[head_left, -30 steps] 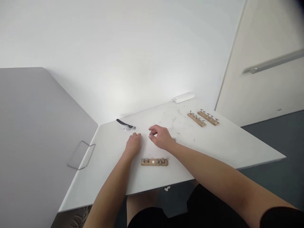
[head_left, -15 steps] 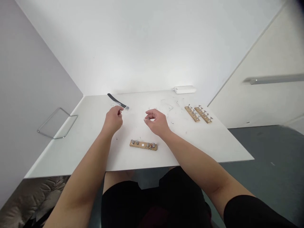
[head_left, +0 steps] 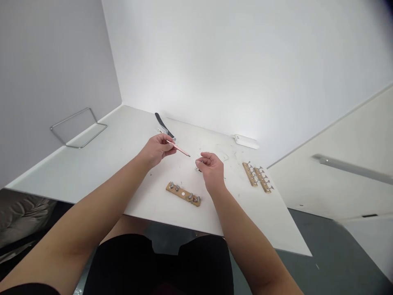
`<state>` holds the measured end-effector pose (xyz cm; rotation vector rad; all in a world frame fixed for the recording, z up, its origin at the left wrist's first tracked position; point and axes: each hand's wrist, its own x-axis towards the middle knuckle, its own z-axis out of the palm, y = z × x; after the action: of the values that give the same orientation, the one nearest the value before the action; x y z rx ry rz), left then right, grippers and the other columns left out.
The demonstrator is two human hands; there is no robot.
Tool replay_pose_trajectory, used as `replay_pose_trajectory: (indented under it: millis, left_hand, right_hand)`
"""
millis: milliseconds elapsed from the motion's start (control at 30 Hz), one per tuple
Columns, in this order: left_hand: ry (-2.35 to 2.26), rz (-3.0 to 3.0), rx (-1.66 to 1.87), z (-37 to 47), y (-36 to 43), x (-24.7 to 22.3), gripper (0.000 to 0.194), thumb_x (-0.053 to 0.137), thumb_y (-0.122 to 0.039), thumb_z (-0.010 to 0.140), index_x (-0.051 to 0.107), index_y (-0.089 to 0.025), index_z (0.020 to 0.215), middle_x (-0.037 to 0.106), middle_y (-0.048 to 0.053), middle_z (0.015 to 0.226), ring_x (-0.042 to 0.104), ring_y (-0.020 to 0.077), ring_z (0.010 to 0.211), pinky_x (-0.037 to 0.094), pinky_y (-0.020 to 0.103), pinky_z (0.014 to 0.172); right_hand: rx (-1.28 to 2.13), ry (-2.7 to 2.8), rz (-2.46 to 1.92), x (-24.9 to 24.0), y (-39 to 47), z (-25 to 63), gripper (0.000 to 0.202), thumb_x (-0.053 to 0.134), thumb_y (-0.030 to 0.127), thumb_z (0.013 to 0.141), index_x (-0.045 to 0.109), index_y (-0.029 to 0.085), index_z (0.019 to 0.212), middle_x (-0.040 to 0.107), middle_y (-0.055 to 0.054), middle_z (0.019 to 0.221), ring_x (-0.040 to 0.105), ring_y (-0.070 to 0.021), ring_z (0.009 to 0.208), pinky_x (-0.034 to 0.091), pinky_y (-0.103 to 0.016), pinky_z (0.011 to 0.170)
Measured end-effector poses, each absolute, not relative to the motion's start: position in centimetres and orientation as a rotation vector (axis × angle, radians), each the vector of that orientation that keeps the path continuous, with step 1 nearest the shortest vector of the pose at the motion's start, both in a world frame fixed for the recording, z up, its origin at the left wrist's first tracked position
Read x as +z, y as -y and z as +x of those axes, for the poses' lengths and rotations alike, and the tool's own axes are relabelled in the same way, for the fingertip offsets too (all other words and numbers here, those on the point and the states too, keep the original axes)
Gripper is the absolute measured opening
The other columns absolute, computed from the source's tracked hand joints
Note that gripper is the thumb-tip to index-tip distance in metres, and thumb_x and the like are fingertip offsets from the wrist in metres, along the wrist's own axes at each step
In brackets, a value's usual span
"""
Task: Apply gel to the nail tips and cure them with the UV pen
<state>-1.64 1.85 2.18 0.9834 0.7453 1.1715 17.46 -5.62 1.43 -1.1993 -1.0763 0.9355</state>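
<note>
Holding pink stick (head_left: 182,151) in left hand (head_left: 159,150), tip pointing toward right hand (head_left: 211,168). Change: a second ago no stick showed there; now both hands look occupied. Right fingertips pinched on a small piece (head_left: 197,162), too tiny to ID. Wooden strip (head_left: 186,196) with metal pegs lies nearer the wearer, touching neither hand. Black curved strip (head_left: 162,125) just past left hand; pegged strips (head_left: 250,176) off right; white bar (head_left: 246,141) by wall (head_left: 202,61).

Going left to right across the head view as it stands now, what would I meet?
Bent metal wire frame → left hand → pink stick → right hand → pair of wooden strips → metal bar.
</note>
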Motion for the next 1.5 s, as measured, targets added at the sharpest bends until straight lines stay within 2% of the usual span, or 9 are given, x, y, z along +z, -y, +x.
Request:
replay_pose_trajectory:
  millis: [567,767,1067,1233,1500]
  left_hand:
    - [-0.663,0.970,1.064,-0.9,-0.9,2.2,0.020,0.071,-0.014,0.062,0.054,-0.013,0.072,0.062,0.000,0.070,0.063,0.0103,0.066,0.051,0.031,0.075]
    - [-0.684,1.030,0.995,-0.9,-1.2,1.5,0.021,0.072,-0.016,0.062,0.056,-0.012,0.073,0.065,0.004,0.069,0.065,0.0141,0.072,0.051,0.033,0.077]
    - [-0.874,1.441,0.832,-0.9,-0.7,1.7,0.011,0.064,-0.016,0.064,0.060,-0.014,0.074,0.064,0.004,0.065,0.062,0.0144,0.064,0.048,0.031,0.066]
    - [-0.888,1.650,0.741,-0.9,-1.0,0.8,0.018,0.058,-0.023,0.068,0.067,-0.017,0.083,0.065,0.003,0.068,0.061,0.0143,0.065,0.045,0.028,0.066]
    - [-0.874,1.520,0.826,-0.1,-1.5,-0.4,0.022,0.060,-0.026,0.067,0.067,-0.016,0.085,0.065,0.004,0.068,0.059,0.0130,0.062,0.044,0.026,0.063]
  right_hand:
    - [0.891,1.025,-1.195,1.6,5.6,16.8,0.030,0.070,0.019,0.061,0.058,0.017,0.088,0.063,0.000,0.070,0.057,-0.0129,0.066,0.044,-0.029,0.065]
    - [0.846,0.997,-1.167,1.6,5.4,17.4,0.031,0.071,0.021,0.060,0.058,0.016,0.088,0.063,-0.002,0.073,0.057,-0.0134,0.067,0.045,-0.030,0.066]
    - [0.830,0.955,-1.146,1.9,5.0,17.8,0.032,0.072,0.022,0.059,0.059,0.016,0.087,0.064,-0.002,0.072,0.058,-0.0135,0.069,0.046,-0.031,0.069]
    - [0.836,0.941,-1.122,2.1,5.2,17.7,0.031,0.071,0.021,0.060,0.058,0.016,0.088,0.063,0.000,0.070,0.058,-0.0124,0.067,0.046,-0.030,0.069]
    - [0.840,0.985,-1.113,2.1,5.2,17.9,0.034,0.071,0.023,0.063,0.057,0.016,0.092,0.065,-0.003,0.077,0.060,-0.0143,0.073,0.046,-0.033,0.074]
